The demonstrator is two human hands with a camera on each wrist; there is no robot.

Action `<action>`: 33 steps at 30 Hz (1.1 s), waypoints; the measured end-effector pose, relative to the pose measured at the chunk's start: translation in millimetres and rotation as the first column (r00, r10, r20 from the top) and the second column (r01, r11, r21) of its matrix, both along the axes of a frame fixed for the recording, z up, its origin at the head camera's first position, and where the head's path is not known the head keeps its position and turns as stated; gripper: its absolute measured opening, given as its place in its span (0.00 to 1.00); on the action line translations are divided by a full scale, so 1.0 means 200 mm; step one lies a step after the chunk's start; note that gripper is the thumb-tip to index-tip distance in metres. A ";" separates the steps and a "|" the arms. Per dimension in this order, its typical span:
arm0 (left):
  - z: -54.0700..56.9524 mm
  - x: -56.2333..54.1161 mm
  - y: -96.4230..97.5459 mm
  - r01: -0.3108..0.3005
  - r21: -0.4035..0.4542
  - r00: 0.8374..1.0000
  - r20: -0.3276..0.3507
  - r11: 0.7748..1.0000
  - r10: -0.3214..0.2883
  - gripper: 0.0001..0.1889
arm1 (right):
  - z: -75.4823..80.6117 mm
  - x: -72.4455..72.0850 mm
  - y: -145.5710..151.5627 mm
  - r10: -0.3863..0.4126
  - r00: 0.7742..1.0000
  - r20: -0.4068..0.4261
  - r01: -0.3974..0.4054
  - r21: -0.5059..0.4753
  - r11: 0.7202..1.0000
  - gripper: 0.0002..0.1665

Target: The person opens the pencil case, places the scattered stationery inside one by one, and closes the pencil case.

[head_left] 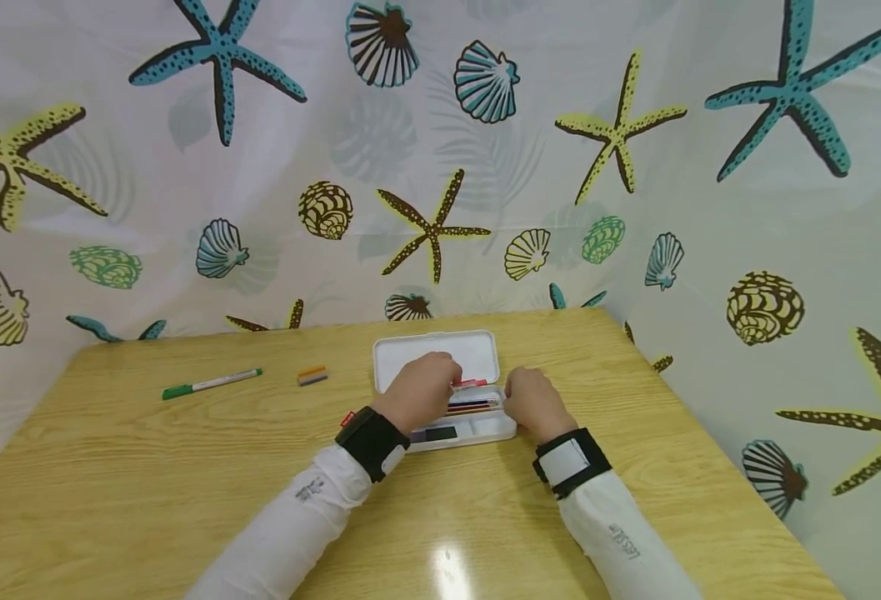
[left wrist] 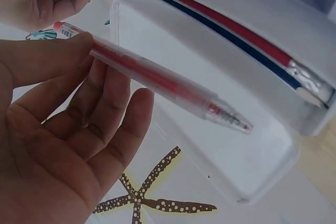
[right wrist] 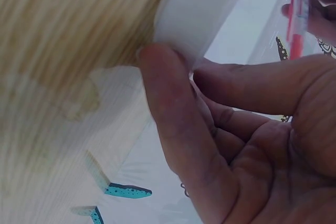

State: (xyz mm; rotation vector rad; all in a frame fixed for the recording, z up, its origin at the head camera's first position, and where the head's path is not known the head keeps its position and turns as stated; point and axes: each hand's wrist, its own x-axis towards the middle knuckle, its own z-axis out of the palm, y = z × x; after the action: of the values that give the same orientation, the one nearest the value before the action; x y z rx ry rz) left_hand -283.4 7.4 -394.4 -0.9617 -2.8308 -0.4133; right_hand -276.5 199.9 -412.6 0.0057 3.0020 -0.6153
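Observation:
An opened white pencil case (head_left: 485,430) lies on the table, its lid (head_left: 402,348) folded back on the far side. My left hand (head_left: 421,387) is above it, pinching a clear pen with red ink (left wrist: 157,77) between thumb and fingers. In the left wrist view the pen's pointed end extends over the white lid. Inside the case lie a red pencil (left wrist: 231,27) and a dark blue pencil (left wrist: 210,28), with a dark block (head_left: 437,434) in the near part. My right hand (right wrist: 226,114) grips the right end of the case between thumb and index finger.
To the left on the wooden table (head_left: 185,483) lie a green-capped marker (head_left: 215,383) and two small blocks, one orange (head_left: 311,370), one grey (head_left: 312,379). A small red object (head_left: 347,418) shows beside my left wrist. A patterned cloth (head_left: 440,150) hangs behind and along the right.

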 end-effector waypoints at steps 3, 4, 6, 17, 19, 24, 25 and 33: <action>-0.02 -0.02 0.04 -0.001 -0.030 1.000 -0.001 1.000 0.001 0.05 | -0.01 -0.01 0.00 -0.001 1.000 0.003 0.001 -0.001 1.000 0.07; -0.02 -0.02 0.04 0.001 -0.036 1.000 0.001 0.999 -0.001 0.05 | -0.01 -0.01 0.00 -0.001 1.000 0.007 0.001 -0.001 1.000 0.07; -0.04 -0.03 0.06 0.006 -0.048 1.000 0.005 0.999 -0.005 0.04 | -0.02 -0.01 0.00 -0.001 1.000 0.012 0.001 -0.001 1.000 0.07; -0.09 -0.06 0.11 0.014 -0.121 0.998 -0.053 0.993 -0.020 0.04 | -0.02 -0.02 0.01 0.012 1.000 -0.006 -0.011 0.021 1.000 0.10; -0.09 -0.06 0.11 0.017 -0.142 0.998 -0.057 0.990 -0.025 0.03 | -0.02 -0.02 0.01 0.015 1.000 -0.009 -0.015 0.024 1.000 0.11; -0.09 -0.06 0.12 0.020 -0.175 0.999 -0.040 0.984 -0.027 0.03 | -0.02 -0.02 0.01 0.019 1.000 -0.017 -0.019 0.025 1.000 0.11; -0.09 -0.06 0.12 0.021 -0.177 0.999 -0.034 0.984 -0.027 0.03 | -0.02 -0.02 0.01 0.019 1.000 -0.016 -0.019 0.024 1.000 0.10; -0.08 -0.06 0.12 0.020 -0.171 0.999 -0.031 0.985 -0.026 0.03 | -0.01 -0.01 0.01 0.006 1.000 -0.008 -0.006 0.025 1.000 0.10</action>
State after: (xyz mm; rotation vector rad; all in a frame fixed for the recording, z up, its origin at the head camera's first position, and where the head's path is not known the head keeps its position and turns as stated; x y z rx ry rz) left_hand -295.4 30.5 -410.1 -1.0218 -2.8642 -0.1569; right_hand -279.4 201.1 -415.5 -0.0040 3.0157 -0.5790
